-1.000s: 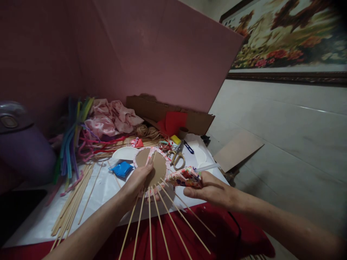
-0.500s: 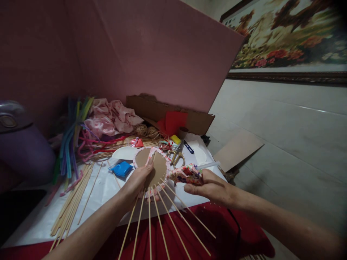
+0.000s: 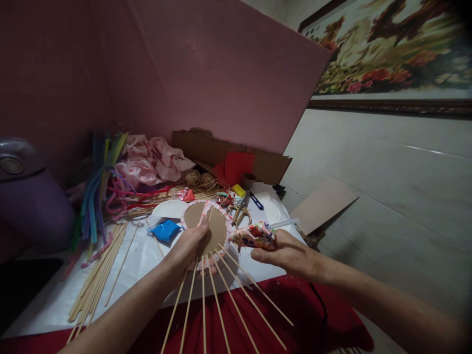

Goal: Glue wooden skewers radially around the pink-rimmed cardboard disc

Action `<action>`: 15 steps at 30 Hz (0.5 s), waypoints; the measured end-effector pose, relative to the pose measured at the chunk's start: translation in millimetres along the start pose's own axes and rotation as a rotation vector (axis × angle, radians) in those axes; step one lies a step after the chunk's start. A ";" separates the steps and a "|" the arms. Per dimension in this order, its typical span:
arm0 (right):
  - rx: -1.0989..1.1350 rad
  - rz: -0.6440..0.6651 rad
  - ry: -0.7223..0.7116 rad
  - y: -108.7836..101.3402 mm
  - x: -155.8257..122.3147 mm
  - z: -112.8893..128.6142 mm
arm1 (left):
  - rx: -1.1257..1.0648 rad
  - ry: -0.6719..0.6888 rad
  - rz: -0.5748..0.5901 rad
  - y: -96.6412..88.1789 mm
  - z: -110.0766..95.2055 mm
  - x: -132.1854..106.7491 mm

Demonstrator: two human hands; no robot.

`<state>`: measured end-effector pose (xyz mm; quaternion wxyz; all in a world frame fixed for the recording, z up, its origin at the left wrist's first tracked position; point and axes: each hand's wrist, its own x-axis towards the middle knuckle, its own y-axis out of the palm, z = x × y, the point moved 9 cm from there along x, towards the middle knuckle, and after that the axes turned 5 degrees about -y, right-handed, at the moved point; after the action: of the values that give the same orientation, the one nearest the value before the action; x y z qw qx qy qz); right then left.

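Note:
My left hand (image 3: 188,246) grips a round cardboard disc (image 3: 214,227) edged with pink floral fabric, thumb pressed on its face. Several thin bamboo sticks (image 3: 221,305) fan out from under the disc toward me. My right hand (image 3: 285,253) is closed round a glue gun wrapped in floral fabric (image 3: 254,235), its nozzle pointing left at the disc's right edge. A white glue stick (image 3: 283,223) juts from the gun's back.
On the white table sheet (image 3: 140,260) lie loose bamboo sticks (image 3: 98,273), scissors (image 3: 240,212), a blue packet (image 3: 165,229), coloured pipe cleaners (image 3: 96,196), pink cloth (image 3: 151,160), twine balls (image 3: 199,178) and a cardboard box (image 3: 228,155). A pink board (image 3: 206,69) stands behind.
My right hand has brought the glue gun a little up and left, closer to the disc's edge. My left hand and the disc have stayed put.

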<state>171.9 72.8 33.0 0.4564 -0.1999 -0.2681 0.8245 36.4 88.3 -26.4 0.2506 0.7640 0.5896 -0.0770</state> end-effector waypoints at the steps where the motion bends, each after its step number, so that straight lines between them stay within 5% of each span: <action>1: 0.006 -0.003 0.000 0.0 0.2 -0.3 | -0.003 0.000 -0.002 -0.2 0.2 0.4; 11: 0.011 -0.058 0.044 -4.0 2.2 -4.4 | 0.000 0.018 0.010 -1.4 -1.3 -1.5; 15: -0.019 -0.104 0.165 -9.5 0.2 -18.8 | -0.022 -0.053 0.032 -1.4 3.8 0.1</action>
<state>188.7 82.1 24.3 0.5172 -0.2575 -0.2475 0.7778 35.8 86.8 -30.1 0.2757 0.7683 0.5712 -0.0865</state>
